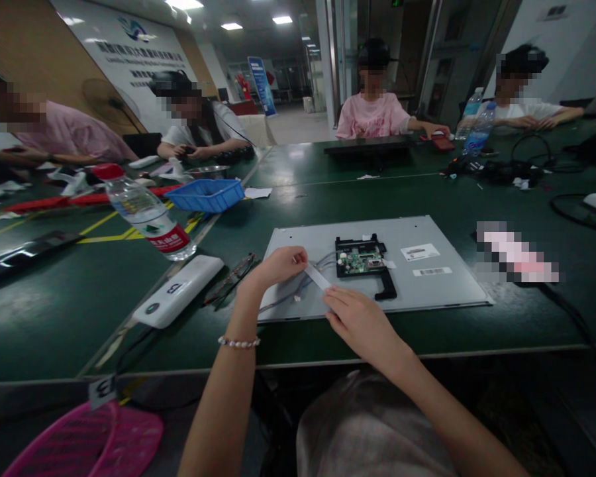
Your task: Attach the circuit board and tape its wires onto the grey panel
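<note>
A short white strip of tape point(318, 275) stretches between my two hands, above the left part of a flat grey panel point(298, 242). One end is pinched in the closed fingers of my left hand point(282, 265). My right hand point(360, 321), near the panel's front edge, has its fingertips closed on the other end. Right of the strip, a green circuit board point(361, 260) sits in a black bracket point(388, 286) on the panel. Grey cables point(298, 286) run from the board toward the left, partly hidden by my left hand.
Left of the panel lie eyeglasses point(231, 279), a white power bank point(179, 291) and a water bottle point(146, 218). A blue tray point(208, 195) stands farther back. A partly blurred phone-like object point(516, 255) lies at right. Several people sit around the green table point(298, 185). A pink basket point(129, 430) is below.
</note>
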`<state>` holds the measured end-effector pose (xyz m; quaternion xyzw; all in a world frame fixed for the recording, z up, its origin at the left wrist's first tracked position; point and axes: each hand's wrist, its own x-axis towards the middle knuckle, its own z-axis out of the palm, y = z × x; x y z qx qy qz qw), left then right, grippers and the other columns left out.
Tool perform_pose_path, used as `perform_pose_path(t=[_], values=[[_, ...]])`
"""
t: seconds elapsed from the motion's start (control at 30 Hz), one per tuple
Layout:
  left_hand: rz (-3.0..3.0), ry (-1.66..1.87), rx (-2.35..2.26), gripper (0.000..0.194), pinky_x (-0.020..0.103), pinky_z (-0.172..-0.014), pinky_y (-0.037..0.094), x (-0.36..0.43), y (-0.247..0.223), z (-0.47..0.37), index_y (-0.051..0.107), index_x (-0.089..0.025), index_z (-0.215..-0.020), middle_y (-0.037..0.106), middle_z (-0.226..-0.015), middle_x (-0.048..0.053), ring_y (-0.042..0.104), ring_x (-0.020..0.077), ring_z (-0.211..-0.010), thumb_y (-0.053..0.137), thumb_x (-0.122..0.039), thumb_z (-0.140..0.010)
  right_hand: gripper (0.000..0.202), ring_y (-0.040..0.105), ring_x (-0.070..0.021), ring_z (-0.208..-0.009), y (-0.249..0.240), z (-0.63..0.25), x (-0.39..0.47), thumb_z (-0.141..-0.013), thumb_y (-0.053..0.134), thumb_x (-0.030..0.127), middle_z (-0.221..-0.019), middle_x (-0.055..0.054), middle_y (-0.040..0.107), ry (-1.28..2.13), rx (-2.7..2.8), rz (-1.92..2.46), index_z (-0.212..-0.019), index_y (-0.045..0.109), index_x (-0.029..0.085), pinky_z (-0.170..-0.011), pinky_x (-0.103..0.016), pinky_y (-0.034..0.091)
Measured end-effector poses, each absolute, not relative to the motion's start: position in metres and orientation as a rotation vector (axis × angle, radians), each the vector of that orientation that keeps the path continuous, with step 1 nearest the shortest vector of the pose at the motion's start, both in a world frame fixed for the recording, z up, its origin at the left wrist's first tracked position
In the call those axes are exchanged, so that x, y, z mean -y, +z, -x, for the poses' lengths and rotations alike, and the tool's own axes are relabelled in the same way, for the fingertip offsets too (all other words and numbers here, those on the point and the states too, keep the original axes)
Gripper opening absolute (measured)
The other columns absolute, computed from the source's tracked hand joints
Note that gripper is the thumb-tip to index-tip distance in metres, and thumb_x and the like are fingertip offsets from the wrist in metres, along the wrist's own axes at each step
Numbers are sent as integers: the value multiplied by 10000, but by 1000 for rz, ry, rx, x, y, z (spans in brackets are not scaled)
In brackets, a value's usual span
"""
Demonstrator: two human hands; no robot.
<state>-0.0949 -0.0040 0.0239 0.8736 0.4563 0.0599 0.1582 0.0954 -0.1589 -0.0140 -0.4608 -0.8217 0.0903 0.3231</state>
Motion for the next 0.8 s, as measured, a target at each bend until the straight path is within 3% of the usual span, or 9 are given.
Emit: perform_pose_path(t=[0.3,0.47,0.63,0.8], values=[[-2573,198,-1294,159,263,-669,432,4,24,96,612,-164,-803,630,-739,33,574,168,-692,491,-262,-773,244,557,-205,-1132,-11,-95,159,-895,458,162,-1157,-98,642,272,2130,1223,-1056,642,158,-994,-367,443],[-2634,372,-1302,207,271,-695,439,8,27,94,592,-165,-897,618,-835,47,568,167,-734,456,-311,-843,279,533,-192,-1157,1,-110,163,-897,460,186,-1221,-87,606,313,2105,1207,-1116,631,161,-1020,-344,419],[-2595,452,-1315,289,285,-746,448,10,29,92,565,-170,-999,597,-964,66,564,166,-783,391,-379,-900,316,566,-200,-1119,26,-160,150,-891,480,226,-1201,-55,626,387,2112,1266,-1175,616,207,-992,-376,437],[-2603,382,-1288,310,287,-755,444,9,27,95,574,-176,-987,600,-948,67,574,183,-833,378,-401,-904,274,630,-228,-988,48,-228,107,-853,535,273,-1100,-62,677,509,2161,1418,-1081,677,215,-903,-386,477]])
